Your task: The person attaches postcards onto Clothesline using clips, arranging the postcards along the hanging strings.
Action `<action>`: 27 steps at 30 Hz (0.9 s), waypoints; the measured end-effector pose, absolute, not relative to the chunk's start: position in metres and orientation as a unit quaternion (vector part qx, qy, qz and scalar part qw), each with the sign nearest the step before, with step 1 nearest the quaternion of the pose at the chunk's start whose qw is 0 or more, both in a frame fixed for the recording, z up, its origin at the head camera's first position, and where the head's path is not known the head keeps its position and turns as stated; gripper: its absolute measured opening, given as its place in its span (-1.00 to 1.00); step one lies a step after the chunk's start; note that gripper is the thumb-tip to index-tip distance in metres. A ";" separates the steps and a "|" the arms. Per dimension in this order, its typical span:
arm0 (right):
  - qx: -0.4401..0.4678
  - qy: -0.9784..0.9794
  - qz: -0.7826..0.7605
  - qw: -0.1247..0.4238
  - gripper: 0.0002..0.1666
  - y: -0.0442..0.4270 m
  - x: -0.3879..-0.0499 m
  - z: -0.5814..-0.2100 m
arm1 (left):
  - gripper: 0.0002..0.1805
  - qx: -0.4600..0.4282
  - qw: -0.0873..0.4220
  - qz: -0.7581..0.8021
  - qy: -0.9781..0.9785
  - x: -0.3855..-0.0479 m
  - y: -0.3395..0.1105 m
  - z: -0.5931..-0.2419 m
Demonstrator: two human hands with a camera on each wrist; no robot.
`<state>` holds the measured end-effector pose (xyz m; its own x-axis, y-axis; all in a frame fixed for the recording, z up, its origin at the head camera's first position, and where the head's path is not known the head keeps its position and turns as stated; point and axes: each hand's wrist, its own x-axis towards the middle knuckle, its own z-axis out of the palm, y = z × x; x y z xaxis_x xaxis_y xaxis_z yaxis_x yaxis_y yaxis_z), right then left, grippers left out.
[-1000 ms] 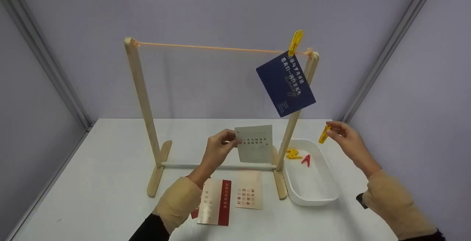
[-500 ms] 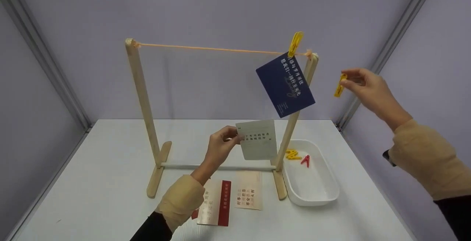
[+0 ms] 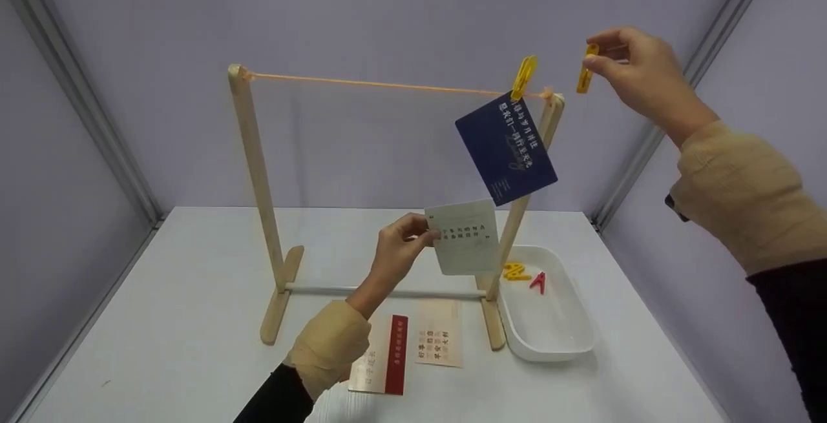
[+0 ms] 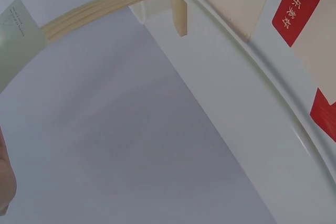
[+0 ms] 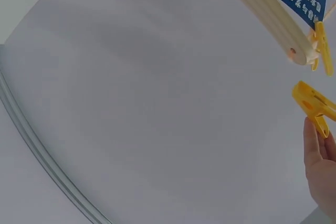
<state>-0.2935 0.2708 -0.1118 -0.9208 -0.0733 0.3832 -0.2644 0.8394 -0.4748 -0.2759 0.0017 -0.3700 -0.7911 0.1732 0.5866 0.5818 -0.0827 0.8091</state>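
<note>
right hand (image 3: 646,82) higher than before

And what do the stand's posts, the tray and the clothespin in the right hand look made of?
Posts: pale matte wood, going by the grain. Tray: smooth, white, rounded corners; probably plastic. Clothespin: likely plastic, solid yellow with a slight sheen.

Wrinkled beige cuffs (image 3: 328,345) and black sleeves (image 3: 801,313) are worn; the right cuff (image 3: 743,190) is edged by a dark block (image 3: 676,208).

Head view faces forward and down over wooden frame (image 3: 257,177); tilted wrist views, nearer, share with it pale card (image 3: 466,252) (left) and blue card (image 3: 501,152) (right).
</note>
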 end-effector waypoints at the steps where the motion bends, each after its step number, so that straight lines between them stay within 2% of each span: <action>1: 0.090 -0.942 0.268 0.180 -0.44 0.266 -0.296 -0.108 | -0.84 -0.285 0.150 -0.679 -0.660 -0.276 0.003 -0.369; 13: 0.152 -0.932 0.275 0.183 -0.53 0.190 -0.318 -0.075 | -0.85 -0.271 0.149 -0.707 -0.636 -0.279 0.014 -0.356; 22: 0.162 -0.918 0.323 0.163 -0.56 0.168 -0.332 -0.086 | -0.80 -0.233 0.167 -0.770 -0.569 -0.313 0.025 -0.352; 27: 0.170 -0.912 0.343 0.145 -0.57 0.166 -0.335 -0.095 | -0.78 -0.216 0.183 -0.787 -0.548 -0.319 0.025 -0.345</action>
<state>-0.3353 0.1658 -0.0954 -0.9004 -0.2097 0.3812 -0.4089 0.7070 -0.5770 -0.3189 0.0255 -0.3451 -0.8397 -0.0517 0.5406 0.5250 -0.3321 0.7836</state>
